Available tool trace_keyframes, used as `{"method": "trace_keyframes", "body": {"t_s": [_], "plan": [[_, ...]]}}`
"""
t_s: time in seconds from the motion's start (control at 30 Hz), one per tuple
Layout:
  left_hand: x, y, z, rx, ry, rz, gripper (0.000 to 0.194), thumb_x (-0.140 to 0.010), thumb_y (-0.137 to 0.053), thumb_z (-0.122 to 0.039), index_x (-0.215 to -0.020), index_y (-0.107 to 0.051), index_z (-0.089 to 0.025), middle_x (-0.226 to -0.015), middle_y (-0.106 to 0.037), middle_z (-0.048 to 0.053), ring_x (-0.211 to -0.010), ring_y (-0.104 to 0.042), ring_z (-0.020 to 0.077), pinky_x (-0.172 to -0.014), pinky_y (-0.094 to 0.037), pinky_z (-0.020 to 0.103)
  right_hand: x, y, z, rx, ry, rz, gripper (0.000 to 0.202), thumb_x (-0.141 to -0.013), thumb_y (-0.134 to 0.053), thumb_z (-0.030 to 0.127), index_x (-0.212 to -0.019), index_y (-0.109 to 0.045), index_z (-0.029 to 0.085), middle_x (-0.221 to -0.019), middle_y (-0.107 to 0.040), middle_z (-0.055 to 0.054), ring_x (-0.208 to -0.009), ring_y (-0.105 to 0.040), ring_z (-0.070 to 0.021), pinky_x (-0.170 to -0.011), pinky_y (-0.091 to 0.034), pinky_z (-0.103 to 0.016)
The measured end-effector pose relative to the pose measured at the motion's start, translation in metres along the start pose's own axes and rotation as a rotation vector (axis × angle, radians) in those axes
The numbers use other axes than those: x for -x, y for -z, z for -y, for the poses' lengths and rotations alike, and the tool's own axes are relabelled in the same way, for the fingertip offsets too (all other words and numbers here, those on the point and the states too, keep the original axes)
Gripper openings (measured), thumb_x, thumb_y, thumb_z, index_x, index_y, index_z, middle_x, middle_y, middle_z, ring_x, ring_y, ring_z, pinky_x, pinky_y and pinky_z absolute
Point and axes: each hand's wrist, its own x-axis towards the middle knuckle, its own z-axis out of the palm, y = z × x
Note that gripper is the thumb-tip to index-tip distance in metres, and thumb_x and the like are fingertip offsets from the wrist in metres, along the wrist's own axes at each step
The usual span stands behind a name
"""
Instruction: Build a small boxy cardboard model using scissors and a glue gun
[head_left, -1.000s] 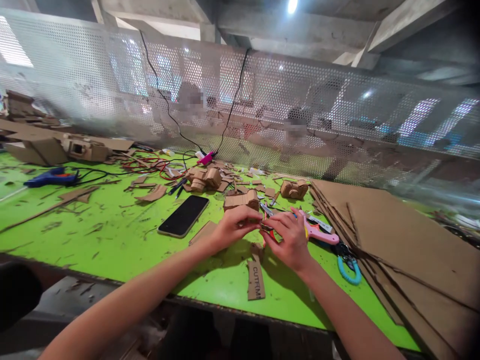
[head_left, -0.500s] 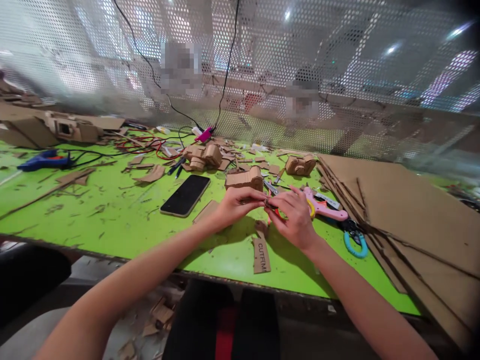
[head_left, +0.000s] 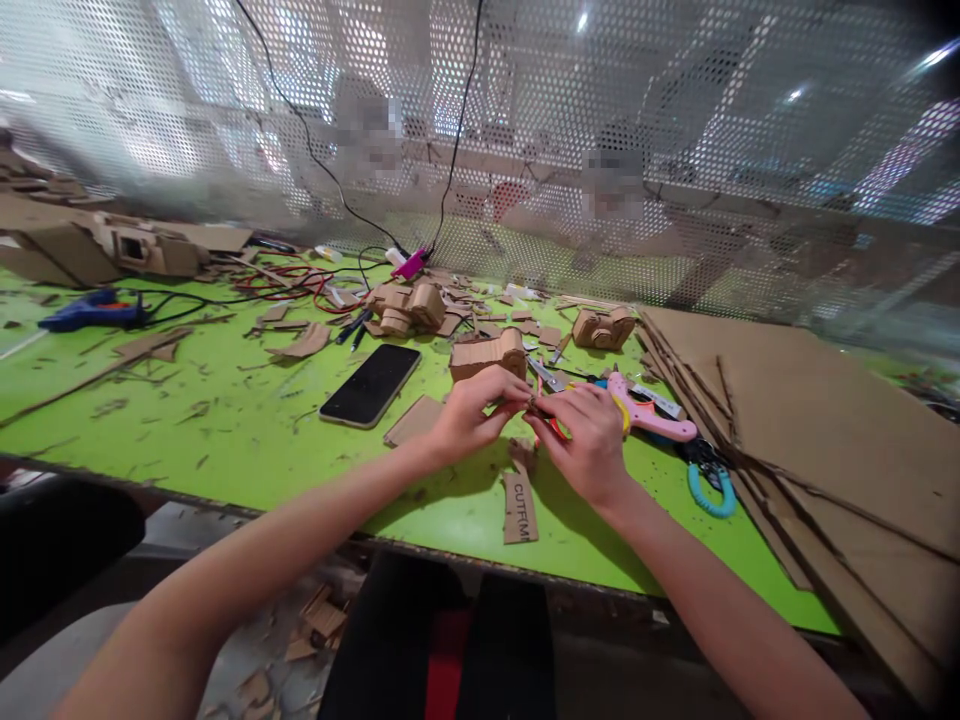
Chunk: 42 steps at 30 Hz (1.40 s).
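Observation:
My left hand and my right hand meet fingertip to fingertip above the green table. Both are pinched around a small dark brown piece, mostly hidden by the fingers; it looks like cardboard. Just behind my left hand stands a cardboard block shape. Scissors lie behind the fingertips. Below the hands is a cardboard strip with printed letters. A flat cardboard piece lies beside my left wrist.
A phone lies left of my hands. Right of them are a pink glue gun and a turquoise-handled tool. Large cardboard sheets cover the right side. Cardboard camera shapes, scraps and cables lie behind; a blue tool is far left.
The fingers of both hands have shifted slightly around the small piece, and my left hand's fingers are more bent. The view has tilted a little.

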Motion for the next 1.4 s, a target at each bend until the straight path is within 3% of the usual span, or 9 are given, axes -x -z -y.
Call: {"method": "trace_keyframes", "body": {"t_s": [0.23,0.43,0.57,0.77,0.93,1.2,1.4], "plan": [[0.003,-0.006,0.004,-0.057,-0.009,-0.017,0.011,-0.083,-0.053,-0.006,-0.083,-0.056,-0.017,-0.085,-0.066,0.007,-0.082,-0.064,0.0160,-0.070,-0.053,0.028,0.000,-0.004,0.003,0.048,-0.073,-0.005,0.015,-0.086,-0.065,0.034,-0.086,-0.067,0.020,-0.083,-0.074,-0.002,-0.080,-0.065,-0.0198,-0.082,-0.039,-0.036],[0.002,-0.003,0.006,-0.098,-0.086,-0.034,0.013,-0.085,-0.052,-0.006,-0.085,-0.054,-0.019,-0.086,-0.066,0.007,-0.084,-0.063,0.0166,-0.072,-0.052,0.030,-0.003,0.001,-0.002,0.018,-0.063,-0.006,0.009,-0.087,-0.064,0.028,-0.085,-0.066,0.020,-0.084,-0.073,-0.002,-0.083,-0.065,-0.0200,-0.083,-0.039,-0.036],[0.001,0.000,0.006,-0.102,-0.063,0.007,0.014,-0.082,-0.051,-0.005,-0.083,-0.052,-0.019,-0.084,-0.064,0.006,-0.080,-0.061,0.0170,-0.069,-0.050,0.030,-0.003,0.001,-0.004,0.009,0.006,0.036,0.008,-0.088,-0.061,0.026,-0.090,-0.065,0.020,-0.088,-0.072,-0.003,-0.085,-0.063,-0.0200,-0.089,-0.037,-0.038],[0.001,-0.001,0.007,-0.131,-0.049,0.108,0.015,-0.081,-0.046,-0.005,-0.084,-0.050,-0.019,-0.083,-0.062,0.006,-0.079,-0.056,0.0185,-0.070,-0.047,0.033,0.000,-0.005,-0.003,-0.013,0.000,0.085,0.008,-0.089,-0.059,0.025,-0.088,-0.064,0.018,-0.084,-0.071,-0.003,-0.081,-0.062,-0.0201,-0.084,-0.039,-0.037],[0.003,-0.002,0.010,-0.165,-0.083,0.117,0.013,-0.082,-0.048,-0.007,-0.084,-0.051,-0.019,-0.081,-0.062,0.006,-0.077,-0.055,0.0187,-0.068,-0.045,0.033,0.002,-0.006,-0.004,-0.043,-0.027,0.116,0.006,-0.088,-0.059,0.023,-0.090,-0.062,0.019,-0.085,-0.070,-0.003,-0.082,-0.062,-0.0211,-0.082,-0.039,-0.038],[-0.002,0.003,0.009,-0.155,-0.167,-0.024,0.017,-0.087,-0.058,-0.018,-0.103,-0.055,-0.019,-0.099,-0.063,0.010,-0.095,-0.060,0.0200,-0.081,-0.050,0.035,-0.001,-0.005,-0.006,-0.069,0.068,-0.091,0.011,-0.084,-0.063,0.017,-0.093,-0.061,0.020,-0.087,-0.069,-0.004,-0.084,-0.062,-0.0207,-0.085,-0.044,-0.040],[-0.004,0.005,0.007,-0.131,-0.247,-0.074,0.016,-0.086,-0.060,-0.018,-0.102,-0.059,-0.019,-0.089,-0.068,0.007,-0.086,-0.063,0.0181,-0.076,-0.052,0.033,-0.003,-0.001,-0.004,-0.091,0.145,-0.178,0.016,-0.081,-0.066,0.014,-0.093,-0.059,0.023,-0.086,-0.069,-0.003,-0.079,-0.062,-0.0186,-0.087,-0.045,-0.041]]}}
